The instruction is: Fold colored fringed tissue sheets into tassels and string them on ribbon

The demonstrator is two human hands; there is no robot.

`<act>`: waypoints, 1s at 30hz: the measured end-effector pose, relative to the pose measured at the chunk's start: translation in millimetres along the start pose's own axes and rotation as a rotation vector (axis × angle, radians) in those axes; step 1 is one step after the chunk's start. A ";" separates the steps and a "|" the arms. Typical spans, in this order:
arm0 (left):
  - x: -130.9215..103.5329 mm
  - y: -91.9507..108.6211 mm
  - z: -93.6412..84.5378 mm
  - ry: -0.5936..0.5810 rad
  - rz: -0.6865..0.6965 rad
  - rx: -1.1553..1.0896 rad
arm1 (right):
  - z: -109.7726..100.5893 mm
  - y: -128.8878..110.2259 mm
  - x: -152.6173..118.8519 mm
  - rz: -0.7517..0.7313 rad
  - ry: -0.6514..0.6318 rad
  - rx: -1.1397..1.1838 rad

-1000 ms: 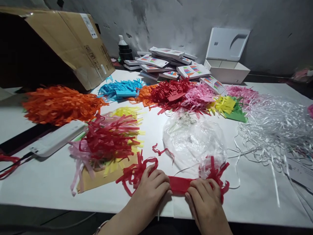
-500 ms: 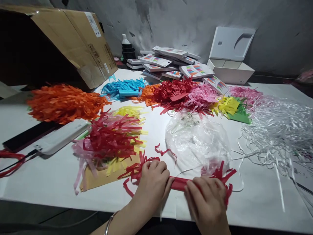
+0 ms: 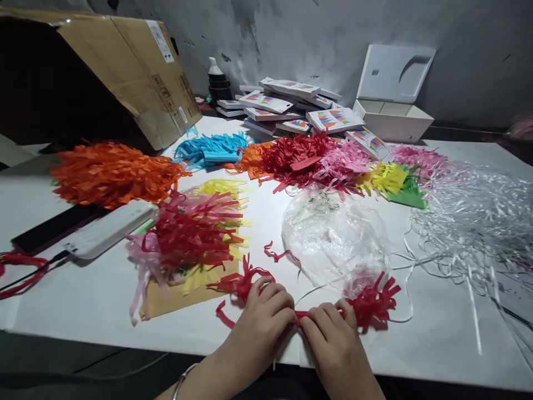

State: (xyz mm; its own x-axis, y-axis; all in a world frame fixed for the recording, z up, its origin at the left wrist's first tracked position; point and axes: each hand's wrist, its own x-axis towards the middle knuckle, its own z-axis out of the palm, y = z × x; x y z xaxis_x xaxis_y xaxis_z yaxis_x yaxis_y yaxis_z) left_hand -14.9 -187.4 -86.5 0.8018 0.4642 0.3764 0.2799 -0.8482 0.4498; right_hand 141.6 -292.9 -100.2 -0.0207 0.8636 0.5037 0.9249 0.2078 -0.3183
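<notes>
Left hand [image 3: 270, 311] and right hand [image 3: 333, 333] both on red fringed tissue [image 3: 372, 303], near edge of counter [image 3: 83, 300]. Fingers of both bunched, bent and closed on its narrow middle; thumbs hidden. Fringed ends stick out either side. Clear plastic bag [image 3: 337, 244] touches right end; can't tell if the pale tangle [image 3: 322, 201] is inside. White box [image 3: 393, 119] lid up, divider inside. Cardboard box [image 3: 137, 83] open, interior too dark to read.
</notes>
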 end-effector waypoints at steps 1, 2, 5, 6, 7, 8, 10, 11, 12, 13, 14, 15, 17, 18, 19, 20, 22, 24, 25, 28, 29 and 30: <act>-1.0 -1.7 0.0 0.002 -0.011 -0.025 | -0.2 1.0 -1.8 0.000 0.006 -0.002; -2.4 -3.4 -0.6 0.002 -0.026 -0.048 | -1.1 2.9 -3.8 0.008 0.016 0.001; -8.3 -5.9 -5.8 -0.033 -0.074 -0.101 | -7.4 10.8 -10.2 0.046 0.036 -0.010; -10.1 -5.4 -7.8 -0.042 -0.093 -0.108 | -9.7 13.2 -11.7 0.060 0.035 -0.020; -11.3 -4.4 -9.4 -0.049 -0.115 -0.109 | -11.4 15.2 -12.8 0.077 0.034 -0.033; -11.8 -3.1 -10.4 -0.057 -0.139 -0.103 | -12.5 16.4 -13.4 0.098 0.031 -0.048; -10.8 -0.2 -10.1 -0.056 -0.184 -0.075 | -12.4 17.0 -13.3 0.150 0.025 -0.090; -9.5 0.9 -8.9 -0.053 -0.203 -0.055 | -11.4 16.6 -12.8 0.184 0.024 -0.117; -7.9 1.7 -7.3 -0.043 -0.219 -0.031 | -10.3 15.9 -12.1 0.218 0.018 -0.143; -6.3 2.1 -5.5 -0.032 -0.235 -0.007 | -9.1 15.1 -11.3 0.248 0.012 -0.163; -5.0 2.1 -3.8 -0.018 -0.245 0.016 | -8.1 14.4 -10.7 0.267 0.010 -0.176; -3.9 1.9 -2.4 -0.013 -0.244 0.035 | -7.4 13.6 -10.1 0.276 0.011 -0.180; -3.0 1.2 -1.0 -0.024 -0.186 0.058 | -6.5 12.1 -9.6 0.245 0.042 -0.161; -3.0 1.0 -1.0 -0.036 -0.137 0.063 | -6.2 11.2 -9.5 0.212 0.078 -0.139; -3.2 0.9 -1.3 -0.058 -0.084 0.067 | -5.8 10.1 -9.4 0.171 0.109 -0.111; -3.3 1.0 -1.8 -0.077 -0.041 0.071 | -5.4 8.9 -9.2 0.127 0.128 -0.083; -3.2 1.2 -2.8 -0.108 0.001 0.079 | -4.2 6.2 -8.1 0.062 0.129 -0.031; -2.5 0.6 -2.9 -0.117 0.022 0.083 | -2.7 3.5 -5.8 0.037 0.107 -0.005; -1.9 0.0 -2.5 -0.109 0.037 0.083 | -2.0 2.3 -4.3 0.033 0.101 -0.002; 0.3 -2.2 -0.9 -0.090 0.061 0.070 | 0.4 -0.9 0.8 0.024 0.073 -0.023; 0.8 -2.6 -0.6 -0.093 0.053 0.061 | 1.3 -1.8 2.2 0.021 0.054 -0.033; 1.1 -2.8 -0.6 -0.093 0.042 0.050 | 2.3 -2.6 3.3 0.020 0.039 -0.041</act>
State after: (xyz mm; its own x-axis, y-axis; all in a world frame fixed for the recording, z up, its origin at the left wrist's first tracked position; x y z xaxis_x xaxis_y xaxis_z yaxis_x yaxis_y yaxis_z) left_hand -15.1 -184.4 -86.9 0.8586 0.4038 0.3159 0.2689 -0.8793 0.3931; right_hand 138.3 -289.6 -99.5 0.0119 0.8487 0.5288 0.9397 0.1713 -0.2961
